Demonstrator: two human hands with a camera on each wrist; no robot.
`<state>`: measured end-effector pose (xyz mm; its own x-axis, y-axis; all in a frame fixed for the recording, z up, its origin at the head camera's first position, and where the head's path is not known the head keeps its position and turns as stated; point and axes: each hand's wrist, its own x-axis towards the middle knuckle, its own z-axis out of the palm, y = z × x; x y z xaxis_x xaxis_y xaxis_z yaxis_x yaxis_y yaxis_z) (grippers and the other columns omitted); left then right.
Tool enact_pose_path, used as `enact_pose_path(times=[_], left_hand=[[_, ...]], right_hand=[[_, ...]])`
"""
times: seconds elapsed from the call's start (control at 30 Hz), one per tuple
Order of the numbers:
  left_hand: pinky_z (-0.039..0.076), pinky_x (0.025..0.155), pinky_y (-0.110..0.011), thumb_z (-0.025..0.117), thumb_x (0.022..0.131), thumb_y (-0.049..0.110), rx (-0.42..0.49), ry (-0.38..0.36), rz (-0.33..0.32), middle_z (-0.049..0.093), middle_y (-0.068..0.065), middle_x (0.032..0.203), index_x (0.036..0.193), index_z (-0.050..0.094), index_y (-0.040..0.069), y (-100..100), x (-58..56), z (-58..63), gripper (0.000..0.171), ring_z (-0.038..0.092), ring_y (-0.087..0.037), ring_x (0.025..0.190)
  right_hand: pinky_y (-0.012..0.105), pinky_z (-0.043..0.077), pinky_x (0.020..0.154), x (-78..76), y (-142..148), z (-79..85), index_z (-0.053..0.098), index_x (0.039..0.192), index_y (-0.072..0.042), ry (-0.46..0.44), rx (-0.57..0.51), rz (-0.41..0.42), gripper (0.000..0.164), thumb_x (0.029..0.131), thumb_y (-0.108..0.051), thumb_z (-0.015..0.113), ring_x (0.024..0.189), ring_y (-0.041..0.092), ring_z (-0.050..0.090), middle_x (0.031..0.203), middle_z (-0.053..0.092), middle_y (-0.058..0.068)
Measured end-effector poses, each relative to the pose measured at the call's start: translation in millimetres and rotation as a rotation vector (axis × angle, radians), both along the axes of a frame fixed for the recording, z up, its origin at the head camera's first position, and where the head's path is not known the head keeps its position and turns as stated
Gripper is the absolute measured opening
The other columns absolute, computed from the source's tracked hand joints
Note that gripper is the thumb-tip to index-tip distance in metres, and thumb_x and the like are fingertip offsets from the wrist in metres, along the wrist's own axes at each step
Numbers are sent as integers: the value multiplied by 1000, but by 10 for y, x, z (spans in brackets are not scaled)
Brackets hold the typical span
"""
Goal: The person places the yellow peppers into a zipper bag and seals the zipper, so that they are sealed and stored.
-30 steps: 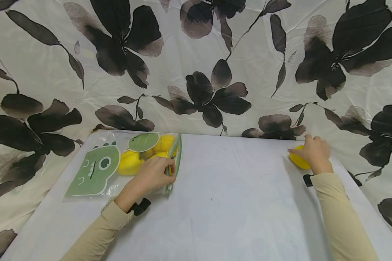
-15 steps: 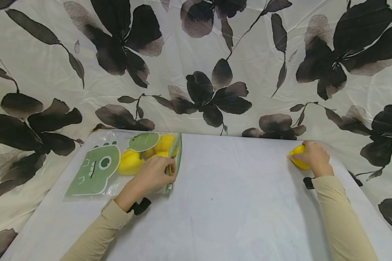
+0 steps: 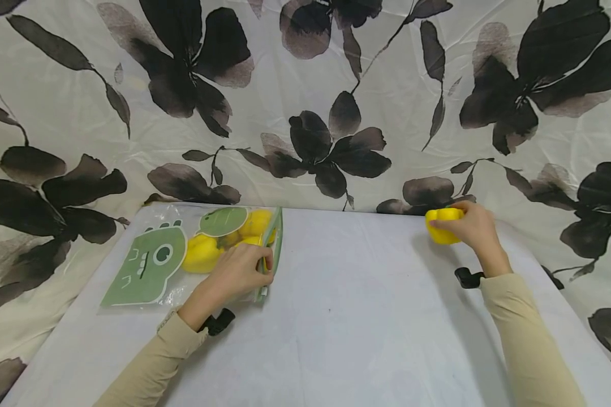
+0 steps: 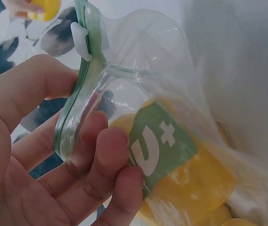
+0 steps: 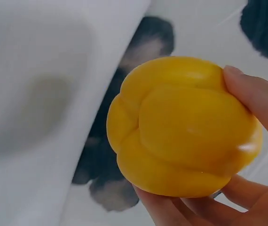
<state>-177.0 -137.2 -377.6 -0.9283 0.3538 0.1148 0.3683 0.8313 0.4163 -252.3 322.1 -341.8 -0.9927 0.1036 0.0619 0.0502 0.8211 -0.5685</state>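
A clear zip bag (image 3: 142,271) with a green cartoon print lies at the table's left, several yellow pieces (image 3: 202,255) inside it. At its green-edged mouth my left hand (image 3: 239,268) pinches the bag's edge between thumb and fingers; the left wrist view shows a white slider (image 4: 81,41) on the zip strip, and the mouth bulging apart. Over the far right of the table, my right hand (image 3: 476,229) holds a yellow bell pepper (image 3: 444,226), glossy and lobed. In the right wrist view the thumb lies on one side of the pepper (image 5: 185,127) and the fingers beneath.
The table (image 3: 346,316) has a white cover. Behind it hangs a cloth (image 3: 336,68) with dark printed flowers, meeting the table's far edge. Small black devices are strapped to both wrists.
My right hand has gripped the yellow bell pepper, raised it off the table and moved it a little left. The left hand and the bag have stayed in place.
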Motion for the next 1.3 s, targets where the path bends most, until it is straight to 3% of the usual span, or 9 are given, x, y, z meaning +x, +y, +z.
enact_pose_path(times=[0.3, 0.5, 0.77, 1.07, 1.3], left_hand=[[35, 50, -31, 75, 73, 14, 7, 0, -7, 50, 7, 60, 72, 63, 20, 3, 5, -3, 14, 45, -12, 54], [35, 52, -31, 75, 73, 13, 5, 2, -7, 51, 7, 60, 72, 63, 21, 3, 3, -4, 14, 45, -12, 56], [35, 50, -31, 75, 74, 14, 11, -3, -5, 50, 6, 60, 73, 63, 20, 0, -2, -4, 14, 45, -12, 54], [35, 51, -31, 75, 73, 15, 2, 2, -6, 51, 6, 61, 73, 63, 21, -4, 1, 0, 14, 46, -13, 57], [35, 51, -31, 75, 73, 15, 3, 6, -13, 50, 7, 60, 72, 62, 21, -9, -11, -8, 14, 45, -13, 56]], right_hand=[[34, 44, 85, 74, -459, 121, 45, 140, 8, 3, -316, 42, 82, 87, -49, 71, 108, 32, 47, 129, 50, 25], [22, 50, 83, 75, -810, 128, 46, 142, 4, 0, -547, 114, 73, 89, -39, 72, 107, 23, 52, 132, 51, 21], [38, 47, 101, 53, -1344, 94, 47, 141, 5, -85, -802, 183, 64, 92, -28, 70, 115, 28, 53, 134, 47, 19], [40, 47, 101, 25, -2032, -160, 54, 134, 3, -206, -888, 245, 57, 89, -26, 72, 113, 28, 55, 128, 54, 16], [40, 49, 97, -21, -2422, -416, 58, 130, 5, -319, -897, 212, 60, 86, -31, 76, 105, 25, 58, 122, 60, 15]])
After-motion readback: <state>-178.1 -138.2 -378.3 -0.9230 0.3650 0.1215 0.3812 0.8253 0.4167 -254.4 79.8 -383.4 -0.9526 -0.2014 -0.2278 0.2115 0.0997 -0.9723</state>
